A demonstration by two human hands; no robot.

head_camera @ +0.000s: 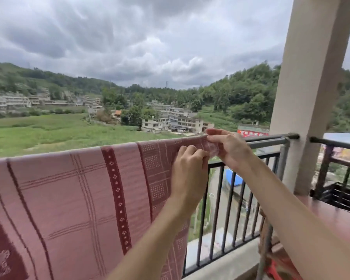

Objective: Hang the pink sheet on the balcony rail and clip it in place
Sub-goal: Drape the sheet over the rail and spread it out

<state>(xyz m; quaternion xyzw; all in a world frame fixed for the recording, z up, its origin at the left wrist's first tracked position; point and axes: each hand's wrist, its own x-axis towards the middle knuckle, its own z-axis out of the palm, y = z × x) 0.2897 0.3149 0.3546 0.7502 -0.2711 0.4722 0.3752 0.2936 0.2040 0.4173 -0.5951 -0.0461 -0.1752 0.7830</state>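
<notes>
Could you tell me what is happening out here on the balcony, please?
A person is hanging a pink woven sheet with dark red patterned stripes over the dark metal balcony rail. Both hands, left hand and right hand, work at its top right corner, apparently pinching a small clear clip there, though blur hides the detail.

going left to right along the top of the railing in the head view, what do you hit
Pink patterned woven sheet draped over the rail → left hand at its right edge → right hand pinching the sheet's top corner → bare black metal balcony rail → beige concrete pillar.
</notes>
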